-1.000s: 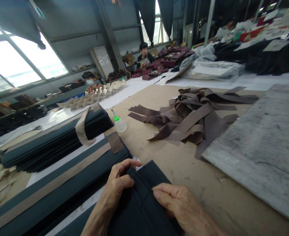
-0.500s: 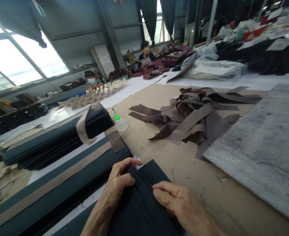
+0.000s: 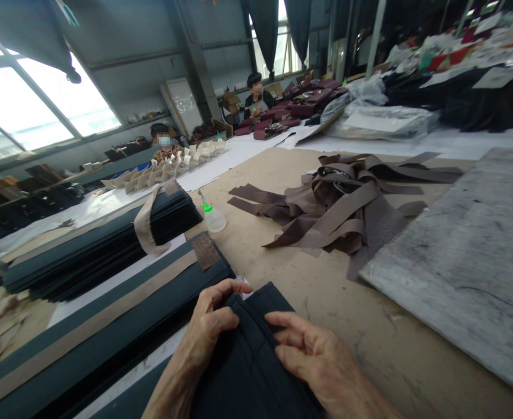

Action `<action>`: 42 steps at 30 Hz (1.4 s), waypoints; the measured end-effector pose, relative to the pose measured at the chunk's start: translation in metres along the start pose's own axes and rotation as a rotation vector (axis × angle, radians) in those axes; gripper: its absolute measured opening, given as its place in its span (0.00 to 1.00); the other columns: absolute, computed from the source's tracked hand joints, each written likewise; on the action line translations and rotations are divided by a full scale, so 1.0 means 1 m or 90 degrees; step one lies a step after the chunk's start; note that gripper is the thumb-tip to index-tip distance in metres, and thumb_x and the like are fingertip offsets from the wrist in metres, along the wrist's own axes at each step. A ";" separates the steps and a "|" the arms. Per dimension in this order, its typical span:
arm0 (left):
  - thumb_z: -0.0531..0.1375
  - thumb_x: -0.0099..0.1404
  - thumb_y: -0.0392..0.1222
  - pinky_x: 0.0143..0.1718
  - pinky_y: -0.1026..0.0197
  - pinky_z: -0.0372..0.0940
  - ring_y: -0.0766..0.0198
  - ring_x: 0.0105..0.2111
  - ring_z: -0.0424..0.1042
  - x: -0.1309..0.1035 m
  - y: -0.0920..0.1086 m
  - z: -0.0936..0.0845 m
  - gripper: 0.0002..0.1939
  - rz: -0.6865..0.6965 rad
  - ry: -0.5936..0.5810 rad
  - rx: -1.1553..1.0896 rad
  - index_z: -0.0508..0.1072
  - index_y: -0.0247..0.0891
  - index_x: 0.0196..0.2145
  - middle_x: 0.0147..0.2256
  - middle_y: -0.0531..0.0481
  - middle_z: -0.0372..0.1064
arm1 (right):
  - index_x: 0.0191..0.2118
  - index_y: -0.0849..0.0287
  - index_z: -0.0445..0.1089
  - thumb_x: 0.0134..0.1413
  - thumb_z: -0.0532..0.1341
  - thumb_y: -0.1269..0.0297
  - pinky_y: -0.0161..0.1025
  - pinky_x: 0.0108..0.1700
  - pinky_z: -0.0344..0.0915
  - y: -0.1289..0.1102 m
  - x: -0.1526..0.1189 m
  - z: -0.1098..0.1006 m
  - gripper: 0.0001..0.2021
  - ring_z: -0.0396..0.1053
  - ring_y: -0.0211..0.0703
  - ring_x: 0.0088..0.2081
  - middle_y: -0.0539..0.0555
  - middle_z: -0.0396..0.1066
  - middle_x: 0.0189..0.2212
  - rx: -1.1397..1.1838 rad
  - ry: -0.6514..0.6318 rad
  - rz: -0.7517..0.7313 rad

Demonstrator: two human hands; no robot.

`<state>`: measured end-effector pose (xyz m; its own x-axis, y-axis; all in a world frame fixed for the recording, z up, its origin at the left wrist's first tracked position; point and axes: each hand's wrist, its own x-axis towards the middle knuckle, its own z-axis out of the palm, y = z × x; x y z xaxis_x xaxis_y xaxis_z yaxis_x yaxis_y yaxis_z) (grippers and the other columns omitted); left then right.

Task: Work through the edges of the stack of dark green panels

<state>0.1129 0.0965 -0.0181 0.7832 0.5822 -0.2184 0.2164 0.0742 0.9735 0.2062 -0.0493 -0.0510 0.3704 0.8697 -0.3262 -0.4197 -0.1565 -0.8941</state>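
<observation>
A dark fabric piece (image 3: 248, 372) lies on the brown table (image 3: 335, 302) right in front of me. My left hand (image 3: 208, 329) pinches its far left corner, thumb on top and fingers curled over the edge. My right hand (image 3: 317, 364) rests on the fabric's right side with fingers spread, the index finger pressing near a fold line.
To the left lie stacks of dark strips (image 3: 95, 244) bound with tan bands. A small bottle with a green cap (image 3: 213, 218) stands behind them. A heap of brown strips (image 3: 339, 203) sits mid-table, a grey slab (image 3: 466, 250) at right. Two people (image 3: 256, 96) sit far back.
The fingers of my right hand have spread and slid slightly left along the fabric. My left hand keeps its hold on the corner.
</observation>
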 end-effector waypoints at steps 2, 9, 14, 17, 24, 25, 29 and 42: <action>0.54 0.38 0.36 0.23 0.66 0.55 0.64 0.25 0.61 0.000 0.000 0.000 0.25 -0.003 -0.007 -0.001 0.71 0.33 0.39 0.27 0.50 0.65 | 0.51 0.64 0.58 0.31 0.59 0.58 0.35 0.30 0.56 0.003 0.001 0.000 0.34 0.64 0.43 0.30 0.55 0.65 0.35 0.031 0.008 0.003; 0.53 0.39 0.35 0.24 0.65 0.56 0.63 0.26 0.63 0.001 -0.002 0.000 0.25 -0.007 -0.014 0.005 0.70 0.33 0.39 0.29 0.48 0.67 | 0.32 0.61 0.66 0.32 0.56 0.62 0.32 0.32 0.54 0.000 -0.002 -0.002 0.15 0.60 0.38 0.30 0.50 0.64 0.28 -0.047 0.044 -0.040; 0.53 0.38 0.35 0.25 0.65 0.56 0.61 0.27 0.64 0.003 -0.001 0.001 0.25 -0.002 -0.021 -0.006 0.70 0.33 0.39 0.30 0.48 0.67 | 0.28 0.60 0.61 0.31 0.54 0.60 0.31 0.22 0.44 0.003 -0.001 -0.005 0.13 0.49 0.32 0.21 0.46 0.58 0.20 -0.083 0.067 0.005; 0.53 0.38 0.35 0.25 0.64 0.56 0.61 0.27 0.64 0.003 -0.001 0.001 0.25 0.002 -0.022 -0.024 0.70 0.33 0.38 0.29 0.48 0.66 | 0.28 0.60 0.62 0.34 0.53 0.61 0.31 0.20 0.40 0.007 -0.001 -0.006 0.11 0.46 0.32 0.19 0.45 0.53 0.17 -0.119 0.061 0.002; 0.53 0.38 0.34 0.25 0.65 0.56 0.62 0.27 0.64 0.003 -0.001 0.001 0.24 0.002 -0.018 -0.020 0.70 0.34 0.37 0.27 0.50 0.63 | 0.30 0.63 0.67 0.42 0.53 0.62 0.32 0.20 0.41 0.002 -0.004 -0.007 0.10 0.47 0.32 0.19 0.46 0.52 0.17 -0.187 0.039 0.008; 0.53 0.38 0.34 0.25 0.65 0.56 0.62 0.27 0.64 0.003 -0.001 0.002 0.24 0.003 -0.019 -0.019 0.70 0.34 0.37 0.27 0.50 0.63 | 0.30 0.63 0.67 0.45 0.54 0.61 0.31 0.20 0.41 0.000 -0.005 -0.007 0.11 0.46 0.32 0.20 0.46 0.51 0.17 -0.197 0.031 0.000; 0.53 0.38 0.34 0.25 0.65 0.56 0.62 0.27 0.64 0.003 0.000 0.002 0.24 0.008 -0.014 -0.016 0.70 0.34 0.37 0.27 0.50 0.64 | 0.30 0.64 0.68 0.48 0.55 0.57 0.30 0.20 0.42 -0.003 -0.005 -0.008 0.14 0.46 0.32 0.20 0.46 0.50 0.18 -0.205 0.021 0.003; 0.53 0.38 0.35 0.26 0.64 0.56 0.61 0.27 0.64 0.002 0.000 0.001 0.24 0.011 -0.015 0.009 0.70 0.33 0.37 0.30 0.47 0.68 | 0.30 0.65 0.68 0.39 0.54 0.54 0.31 0.20 0.43 -0.003 -0.002 -0.004 0.18 0.49 0.33 0.20 0.49 0.57 0.19 -0.194 0.042 0.007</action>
<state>0.1158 0.0967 -0.0183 0.8004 0.5642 -0.2025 0.2104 0.0519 0.9762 0.2099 -0.0520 -0.0493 0.4241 0.8364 -0.3472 -0.1605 -0.3079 -0.9378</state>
